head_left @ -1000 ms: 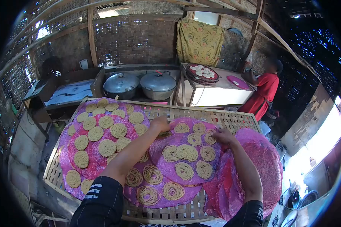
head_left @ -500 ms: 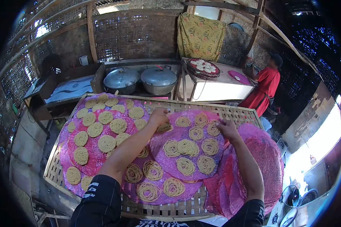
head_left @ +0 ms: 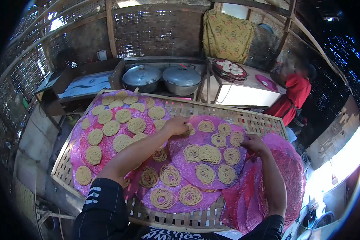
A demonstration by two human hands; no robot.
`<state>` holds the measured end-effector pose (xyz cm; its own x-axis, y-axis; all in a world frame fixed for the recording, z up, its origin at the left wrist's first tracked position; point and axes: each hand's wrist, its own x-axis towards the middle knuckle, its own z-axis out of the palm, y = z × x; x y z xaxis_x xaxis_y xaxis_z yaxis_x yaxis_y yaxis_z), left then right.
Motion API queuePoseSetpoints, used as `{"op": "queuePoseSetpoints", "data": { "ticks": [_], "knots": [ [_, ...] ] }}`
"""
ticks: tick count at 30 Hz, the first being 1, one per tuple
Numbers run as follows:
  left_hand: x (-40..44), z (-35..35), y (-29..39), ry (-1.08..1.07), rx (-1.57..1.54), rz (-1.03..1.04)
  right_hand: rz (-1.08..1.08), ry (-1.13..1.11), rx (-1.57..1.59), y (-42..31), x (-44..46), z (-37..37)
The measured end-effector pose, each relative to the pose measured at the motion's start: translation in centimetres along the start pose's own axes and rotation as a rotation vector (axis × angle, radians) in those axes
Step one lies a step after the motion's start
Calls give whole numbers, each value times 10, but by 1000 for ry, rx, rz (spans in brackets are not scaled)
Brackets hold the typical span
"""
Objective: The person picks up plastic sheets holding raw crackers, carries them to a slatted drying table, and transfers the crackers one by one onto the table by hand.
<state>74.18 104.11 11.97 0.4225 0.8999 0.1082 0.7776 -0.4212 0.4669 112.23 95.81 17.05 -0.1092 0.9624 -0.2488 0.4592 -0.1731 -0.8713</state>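
Fingers (head_left: 184, 127) of left hand (head_left: 176, 125) and right hand (head_left: 257, 145) pinching near-round purple sheet (head_left: 196, 139), noodles (head_left: 209, 154) upward

Round pale-yellow noodle cakes (head_left: 209, 154): at least thirty are counted
Lidded grey metal pots (head_left: 181, 78): two are counted
Woven bamboo rack (head_left: 224, 113): one is seen
Yellow floral hanging cloth (head_left: 228, 35): one is seen

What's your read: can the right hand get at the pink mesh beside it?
Probably yes: the pink mesh lies close by, its right part uncovered, though the forearm crosses above it. The right hand is at the edge of the purple sheet, so may need to come off that.
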Motion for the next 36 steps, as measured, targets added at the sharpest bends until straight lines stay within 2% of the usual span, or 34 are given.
{"op": "queuePoseSetpoints", "data": {
  "ticks": [1,2,7,9,11,13,17,21,23,25,26,28,29,30,32,33,34,36],
  "knots": [
    [-3,4,1,125,7,88,-21,14,-12,4,6,-1],
    [-3,3,6,170,-23,69,-43,32,-24,11,13,-6],
    [-13,-29,31,311,-192,78,-116,83,-23,-30,3,-11],
    [9,-30,13,545,-254,192,-209,177,-83,-59,-3,-10],
    [-6,-78,38,519,-232,79,-327,153,91,-65,16,-21],
    [-7,-107,36,667,-159,111,-394,222,100,-83,27,-27],
    [-33,-173,49,672,-4,12,-484,123,275,-148,9,-17],
    [-70,-219,30,601,-93,-24,-441,-96,350,-193,-12,-3],
    [-100,-234,36,553,-128,-69,-433,-130,373,-200,-29,13],
    [-152,-229,57,495,-127,-200,-432,-170,296,-194,-34,25],
    [-177,-220,64,464,-125,-303,-315,-211,366,-192,-51,39],
    [-213,-171,32,611,-207,-181,-216,-212,211,-153,-34,49],
    [-238,-153,59,569,-335,-333,-187,-239,182,-127,-26,59],
    [-252,-117,51,577,-377,-442,-211,-221,131,-129,-50,78],
    [-277,-51,36,560,-285,-294,-429,-216,-108,-62,-7,92],
    [-280,-37,57,569,-409,-348,-293,-198,-146,-45,1,96],
    [-285,-26,59,578,-350,-353,-154,-173,-182,-32,5,99],
    [-287,-13,56,587,-240,-350,-296,-76,-281,-16,6,101]
  ]
}}
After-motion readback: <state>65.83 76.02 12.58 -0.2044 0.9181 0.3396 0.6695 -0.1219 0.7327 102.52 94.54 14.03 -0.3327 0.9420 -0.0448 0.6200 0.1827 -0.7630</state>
